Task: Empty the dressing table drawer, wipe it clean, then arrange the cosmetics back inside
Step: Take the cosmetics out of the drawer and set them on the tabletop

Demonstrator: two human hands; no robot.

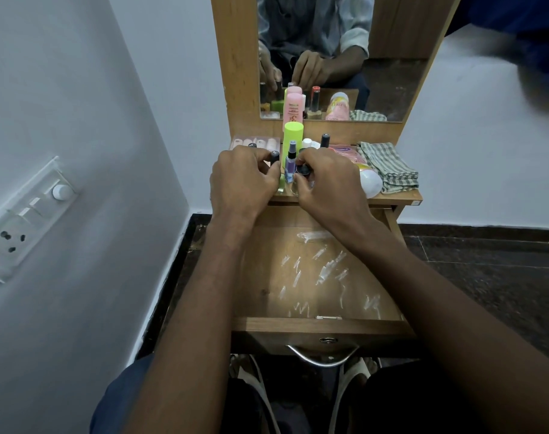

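The wooden drawer (pixel 260 270) stands pulled out below the table top, with nothing in it but white streaks on its floor. Cosmetics crowd the dressing table top (pixel 401 195): a green tube (pixel 292 136), a pink bottle (pixel 293 109), a small blue spray bottle (pixel 290 166), a dark-capped nail polish (pixel 325 140) and a pink tube lying flat (pixel 354 161). My left hand (pixel 243 180) is closed around a small dark-capped bottle (pixel 274 156). My right hand (pixel 326 183) grips a small dark-lidded bottle (pixel 303 170) beside the spray bottle.
A checked cloth (pixel 389 166) lies folded at the table's right. A flat palette (pixel 256 142) sits at the back left. The mirror (pixel 392 73) rises behind. A switch panel (pixel 25 214) is on the left wall. The drawer's metal handle (pixel 323 355) faces me.
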